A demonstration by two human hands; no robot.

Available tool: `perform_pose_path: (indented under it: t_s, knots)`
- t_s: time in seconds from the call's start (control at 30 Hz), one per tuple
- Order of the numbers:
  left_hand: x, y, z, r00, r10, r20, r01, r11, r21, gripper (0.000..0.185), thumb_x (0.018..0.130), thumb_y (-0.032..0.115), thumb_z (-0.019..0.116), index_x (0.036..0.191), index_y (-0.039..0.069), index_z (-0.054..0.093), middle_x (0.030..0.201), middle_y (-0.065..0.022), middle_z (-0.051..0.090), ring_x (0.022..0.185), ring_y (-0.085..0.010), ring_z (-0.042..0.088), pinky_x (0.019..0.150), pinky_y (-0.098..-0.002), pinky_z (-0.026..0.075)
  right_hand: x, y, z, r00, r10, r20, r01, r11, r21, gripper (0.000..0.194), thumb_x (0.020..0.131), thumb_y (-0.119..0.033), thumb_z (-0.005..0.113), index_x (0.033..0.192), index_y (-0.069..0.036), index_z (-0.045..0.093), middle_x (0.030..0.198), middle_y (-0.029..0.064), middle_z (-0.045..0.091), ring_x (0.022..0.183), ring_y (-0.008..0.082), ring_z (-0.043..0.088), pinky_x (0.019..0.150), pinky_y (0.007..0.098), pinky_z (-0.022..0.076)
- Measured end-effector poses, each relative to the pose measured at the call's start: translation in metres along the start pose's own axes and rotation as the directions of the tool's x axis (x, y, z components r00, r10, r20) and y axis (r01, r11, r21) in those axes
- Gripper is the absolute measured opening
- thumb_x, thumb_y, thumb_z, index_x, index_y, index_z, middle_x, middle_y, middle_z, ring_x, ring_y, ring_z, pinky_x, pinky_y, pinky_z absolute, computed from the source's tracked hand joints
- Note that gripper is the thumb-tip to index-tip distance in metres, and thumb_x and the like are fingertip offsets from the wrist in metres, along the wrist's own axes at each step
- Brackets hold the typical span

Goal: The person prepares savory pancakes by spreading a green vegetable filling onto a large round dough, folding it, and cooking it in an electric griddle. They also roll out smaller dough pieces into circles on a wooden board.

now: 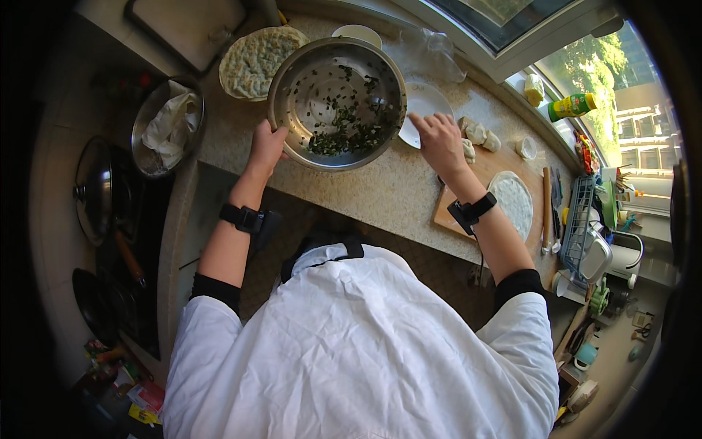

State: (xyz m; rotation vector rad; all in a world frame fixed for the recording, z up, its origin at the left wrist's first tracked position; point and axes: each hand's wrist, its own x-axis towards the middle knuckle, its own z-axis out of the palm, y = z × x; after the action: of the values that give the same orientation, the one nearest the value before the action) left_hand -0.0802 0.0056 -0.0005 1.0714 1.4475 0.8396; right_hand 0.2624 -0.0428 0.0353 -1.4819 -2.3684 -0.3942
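My left hand (266, 147) grips the near left rim of a stainless steel bowl (290, 118), which tilts toward me over the counter. Chopped green leaves (351, 129), wet-looking, lie mostly along the bowl's near side, with scattered bits up its wall. Just right of the bowl, above a white plate (430, 107), is my right hand (439, 140). Its index finger points toward the rim and the other fingers curl; the palm is hidden, and nothing shows in it. Behind the bowl's left side sits a stack of round flatbreads (258, 60) with green flecks.
On a wooden board (447, 206) are dough pieces (482, 137) and a rolled dough round (513, 200). A rolling pin (546, 208) and dish rack (578, 230) stand right. Left are a metal bowl with cloth (173, 129) and a lidded pan (94, 189) on the stove.
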Motion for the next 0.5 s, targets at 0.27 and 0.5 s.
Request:
perform_pose_path:
  t_s: [0.27, 0.5]
  knots:
    - [-0.004, -0.002, 0.012, 0.999, -0.019, -0.048, 0.017, 0.998, -0.053, 0.024, 0.09, 0.017, 0.054, 0.108, 0.0, 0.057, 0.086, -0.0068, 0.065, 0.063, -0.014, 0.063, 0.045, -0.027, 0.05, -0.015, -0.028, 0.003, 0.94, 0.095, 0.328, -0.096, 0.995, -0.013, 0.033, 0.078, -0.005, 0.054, 0.11, -0.007, 0.061, 0.065, 0.0085, 0.06, 0.069, 0.0267, 0.06, 0.07, 0.0375, 0.0444]
    - [-0.001, -0.008, 0.014, 0.995, -0.042, -0.095, 0.037, 0.998, -0.053, 0.022, 0.089, 0.016, 0.055, 0.107, 0.003, 0.056, 0.086, -0.0066, 0.065, 0.065, -0.0132, 0.064, 0.044, -0.0263, 0.052, -0.004, -0.012, -0.001, 0.993, 0.101, 0.062, -0.102, 0.995, -0.001, 0.029, 0.077, -0.002, 0.054, 0.106, -0.008, 0.06, 0.07, 0.0064, 0.06, 0.075, 0.0249, 0.059, 0.071, 0.037, 0.0435]
